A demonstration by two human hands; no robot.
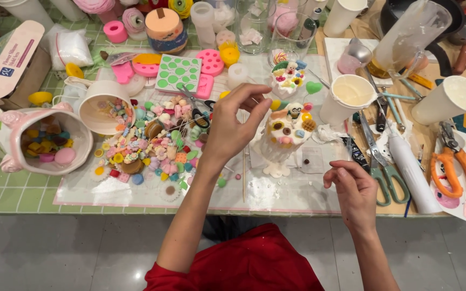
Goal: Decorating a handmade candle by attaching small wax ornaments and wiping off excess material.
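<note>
Left hand (232,126) raised just left of the candle (284,134); thumb and forefinger pinched together, anything between them too small to make out. Right hand (354,188) below-right of candle, fingers curled inward, contents hidden. Candle upright, topped with small charms, base partly covered by left hand. Charm pile (146,145) left of candle. Green scissors (386,170) right of candle, tips partly hidden.
</note>
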